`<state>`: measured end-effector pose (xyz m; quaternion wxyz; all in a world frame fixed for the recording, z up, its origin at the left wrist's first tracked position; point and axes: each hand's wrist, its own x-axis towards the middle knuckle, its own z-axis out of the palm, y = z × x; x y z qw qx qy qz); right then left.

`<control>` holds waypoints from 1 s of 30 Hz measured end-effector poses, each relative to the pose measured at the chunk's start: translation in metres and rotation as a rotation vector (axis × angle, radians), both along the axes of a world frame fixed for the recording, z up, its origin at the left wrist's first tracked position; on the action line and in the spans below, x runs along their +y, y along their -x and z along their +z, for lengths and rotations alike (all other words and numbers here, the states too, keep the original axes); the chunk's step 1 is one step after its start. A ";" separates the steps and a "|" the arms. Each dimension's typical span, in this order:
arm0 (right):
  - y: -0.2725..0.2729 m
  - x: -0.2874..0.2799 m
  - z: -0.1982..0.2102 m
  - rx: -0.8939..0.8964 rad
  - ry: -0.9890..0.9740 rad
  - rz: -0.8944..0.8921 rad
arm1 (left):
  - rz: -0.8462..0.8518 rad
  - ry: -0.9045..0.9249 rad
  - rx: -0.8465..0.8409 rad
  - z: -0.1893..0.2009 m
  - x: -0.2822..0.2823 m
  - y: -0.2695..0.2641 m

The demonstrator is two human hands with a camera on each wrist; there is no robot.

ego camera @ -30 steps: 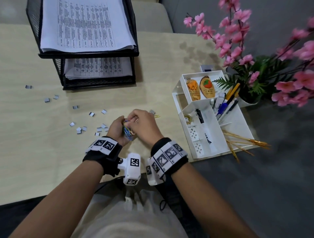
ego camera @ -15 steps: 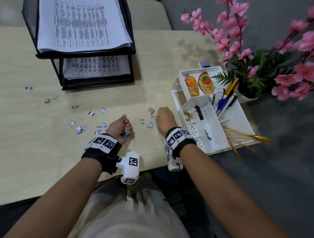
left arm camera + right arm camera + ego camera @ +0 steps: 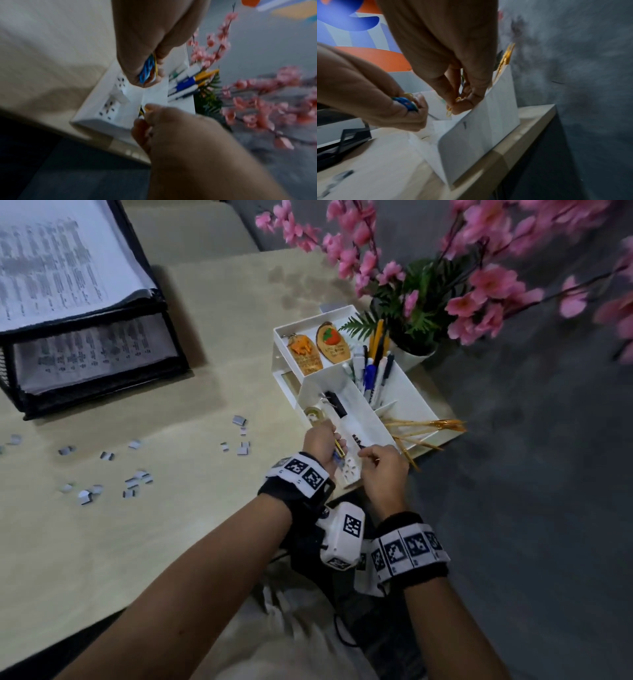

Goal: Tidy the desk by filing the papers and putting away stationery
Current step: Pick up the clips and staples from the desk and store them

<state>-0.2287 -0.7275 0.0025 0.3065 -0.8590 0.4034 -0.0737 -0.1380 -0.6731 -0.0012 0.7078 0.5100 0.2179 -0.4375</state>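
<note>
A white desk organiser [image 3: 416, 392] stands at the desk's right edge, with pens [image 3: 371, 371] and key tags inside. My left hand [image 3: 322, 445] hovers over its near compartments, curled round a bundle of coloured paper clips [image 3: 147, 70] [image 3: 406, 102]. Beside it my right hand [image 3: 380, 463] pinches a single yellow paper clip [image 3: 452, 106] between thumb and fingers, just above the organiser's near compartment [image 3: 154, 94]. The black mesh paper tray [image 3: 102, 385] at the back left holds printed sheets [image 3: 58, 265] on both levels.
Several small grey staple blocks [image 3: 133, 484] lie scattered over the desk's left and middle [image 3: 241, 446]. A pot of pink flowers [image 3: 424, 302] stands behind the organiser. Golden sticks [image 3: 428, 426] jut out past the desk's right edge. Grey floor lies to the right.
Both hands have moved right from the desk's middle to the organiser's near end. The right hand, which reached towards the staples half a second ago, now pinches a yellow clip.
</note>
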 end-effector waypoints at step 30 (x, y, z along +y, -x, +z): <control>-0.091 0.090 -0.023 0.149 -0.179 0.405 | 0.223 -0.158 -0.175 -0.010 0.180 -0.059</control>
